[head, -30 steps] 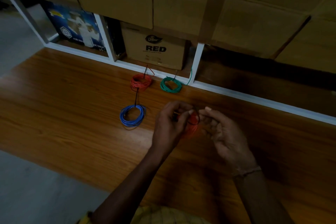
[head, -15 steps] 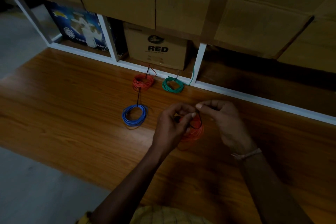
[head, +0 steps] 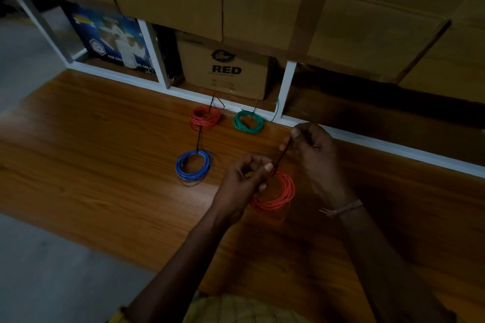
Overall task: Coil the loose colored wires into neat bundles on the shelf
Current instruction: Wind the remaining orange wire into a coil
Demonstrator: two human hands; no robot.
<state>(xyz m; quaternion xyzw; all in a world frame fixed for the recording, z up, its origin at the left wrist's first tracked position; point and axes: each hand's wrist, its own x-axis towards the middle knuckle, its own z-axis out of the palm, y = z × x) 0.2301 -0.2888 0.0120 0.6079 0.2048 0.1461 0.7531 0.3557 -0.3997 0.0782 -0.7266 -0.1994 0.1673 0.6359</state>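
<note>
Pinching the orange wire coil (head: 275,193) in my left hand (head: 242,182) above the shelf (head: 105,139); right hand (head: 312,149) closed on its black tie (head: 282,156). Light, springy, probably prone to unwinding; best gripped across all loops at the tie.

your surface: wooden shelf (head: 91,144), dim light.
on it you have a red coil (head: 205,118), green coil (head: 248,124), blue coil (head: 193,166) and orange coil (head: 278,193), each apart.

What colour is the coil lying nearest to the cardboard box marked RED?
Red coil, seen in the head view.
</note>
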